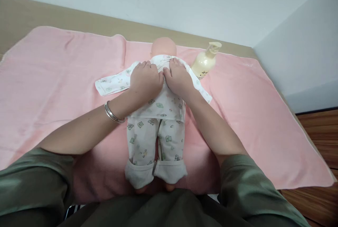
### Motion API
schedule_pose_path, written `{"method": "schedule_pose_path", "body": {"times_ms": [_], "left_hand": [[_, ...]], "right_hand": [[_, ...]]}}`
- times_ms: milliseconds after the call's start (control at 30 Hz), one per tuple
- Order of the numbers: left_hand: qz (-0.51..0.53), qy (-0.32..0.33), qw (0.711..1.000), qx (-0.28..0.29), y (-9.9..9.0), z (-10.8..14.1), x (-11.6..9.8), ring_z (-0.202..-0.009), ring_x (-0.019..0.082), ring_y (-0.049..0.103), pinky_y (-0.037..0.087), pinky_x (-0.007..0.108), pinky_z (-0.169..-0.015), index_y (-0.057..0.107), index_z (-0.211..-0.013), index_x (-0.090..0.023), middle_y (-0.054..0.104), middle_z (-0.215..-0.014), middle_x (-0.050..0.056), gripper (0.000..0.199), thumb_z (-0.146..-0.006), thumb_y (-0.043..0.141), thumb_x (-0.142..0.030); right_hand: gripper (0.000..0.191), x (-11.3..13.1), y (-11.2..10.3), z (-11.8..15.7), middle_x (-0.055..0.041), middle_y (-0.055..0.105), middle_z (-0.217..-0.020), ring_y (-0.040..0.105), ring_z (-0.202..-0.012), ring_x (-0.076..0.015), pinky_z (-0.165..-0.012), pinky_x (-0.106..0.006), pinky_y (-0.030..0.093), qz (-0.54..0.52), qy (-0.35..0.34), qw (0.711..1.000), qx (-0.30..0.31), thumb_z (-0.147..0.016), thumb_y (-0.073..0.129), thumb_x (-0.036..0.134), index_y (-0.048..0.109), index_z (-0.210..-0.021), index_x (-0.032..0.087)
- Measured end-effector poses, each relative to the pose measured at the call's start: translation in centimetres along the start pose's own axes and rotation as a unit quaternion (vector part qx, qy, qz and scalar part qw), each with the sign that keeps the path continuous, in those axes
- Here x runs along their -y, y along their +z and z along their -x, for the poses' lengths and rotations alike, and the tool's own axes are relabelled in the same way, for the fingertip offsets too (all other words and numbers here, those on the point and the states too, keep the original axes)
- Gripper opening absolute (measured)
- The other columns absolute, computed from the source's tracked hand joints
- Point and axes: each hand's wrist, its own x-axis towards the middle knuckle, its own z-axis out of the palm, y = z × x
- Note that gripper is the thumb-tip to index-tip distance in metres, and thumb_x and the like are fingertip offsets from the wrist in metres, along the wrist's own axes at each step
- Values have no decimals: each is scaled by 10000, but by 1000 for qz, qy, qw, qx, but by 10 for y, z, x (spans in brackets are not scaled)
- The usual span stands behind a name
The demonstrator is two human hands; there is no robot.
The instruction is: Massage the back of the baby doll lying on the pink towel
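A baby doll (163, 46) lies on a pink blanket, the back of its bald head toward the wall. It wears a white printed top (165, 109) and matching trousers (142, 142) with turned-up cuffs. My left hand (147, 79) rests flat on the left side of the upper back of the top, fingers toward the head. On the right side of the upper back, my right hand (179, 78) lies flat too, its thumb close to my left thumb. Neither hand holds anything. Both sleeves of the top spread out to the sides.
A cream pump bottle (204, 64) stands on the blanket (245, 114), right of the doll's head. Behind the blanket runs the tan table edge (87, 19) along a pale wall. Brown wooden boards (322, 132) show at the right.
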Motion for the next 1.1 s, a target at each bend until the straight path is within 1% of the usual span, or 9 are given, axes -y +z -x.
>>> {"method": "schedule_pose_path", "body": {"times_ms": [133, 233, 367, 467, 633, 800, 867, 967, 1100], "left_hand": [[37, -41, 998, 37, 0, -12, 8, -1162, 357, 630, 494, 484, -1039, 643, -1075, -134, 690, -1177, 208, 398, -973, 327, -355], [76, -48, 995, 42, 4, -24, 19, -1087, 333, 644, 512, 474, -985, 647, -1016, -162, 713, -1129, 181, 410, -973, 310, -392], [86, -38, 995, 36, 6, -27, 23, -1052, 328, 639, 511, 461, -941, 635, -975, -159, 713, -1099, 182, 388, -969, 313, -376], [66, -48, 996, 28, -1, -19, 15, -1013, 319, 636, 504, 444, -916, 618, -947, -176, 701, -1027, 161, 305, -959, 358, -335], [62, -37, 997, 19, -8, -5, -1, -959, 297, 624, 495, 423, -890, 591, -908, -197, 672, -960, 130, 203, -935, 397, -251], [75, -28, 997, 1, 0, -10, 4, -983, 295, 605, 480, 415, -893, 555, -902, -203, 660, -972, 126, 172, -928, 392, -252], [81, -27, 996, 5, 3, -15, 10, -922, 279, 591, 466, 403, -834, 516, -839, -211, 649, -932, 116, 158, -918, 390, -266], [98, -43, 994, 18, 4, -22, 17, -774, 231, 525, 414, 374, -726, 424, -736, -222, 599, -814, 83, 193, -910, 377, -291], [109, -58, 992, 16, 5, -25, 19, -707, 208, 456, 369, 370, -697, 337, -700, -229, 536, -754, 64, 190, -882, 361, -277]], "right_hand": [[564, 10, 0, 15, -245, 481, -1580, 407, -1523, -348, -1287, -497, 330, 34, -15, 999, -25, -1073, 309, 293, 484, -1477, -59], [460, 19, -1, 32, -217, 660, -1366, 570, -1361, -343, -1176, -491, 458, 68, -49, 995, -49, -1067, 319, 259, 649, -1279, 20], [402, 23, -4, 37, -162, 724, -1152, 674, -1141, -312, -1020, -461, 546, 73, -59, 994, -55, -1067, 322, 258, 696, -1094, 114], [455, 14, -5, 23, -165, 722, -1183, 679, -1127, -321, -996, -469, 549, 33, -25, 999, -35, -1085, 275, 308, 689, -1087, 120], [476, -3, 1, 0, -229, 634, -1407, 571, -1353, -324, -1179, -482, 439, -10, -19, 999, -37, -1067, 289, 283, 609, -1306, 22], [516, 4, 2, 4, -262, 484, -1563, 428, -1487, -364, -1256, -565, 317, 18, -24, 999, -31, -1052, 305, 244, 483, -1440, -47], [477, 11, 0, 12, -257, 549, -1493, 488, -1420, -382, -1209, -575, 376, 30, -33, 999, -28, -1046, 322, 245, 534, -1379, -22], [340, 21, -2, 28, -204, 687, -1193, 620, -1198, -349, -1076, -515, 502, 48, -73, 996, -34, -1008, 353, 189, 641, -1137, 62], [281, 26, -4, 40, -165, 692, -1050, 635, -1100, -321, -991, -474, 549, 70, -110, 990, -45, -974, 367, 127, 642, -1030, 111]]}}
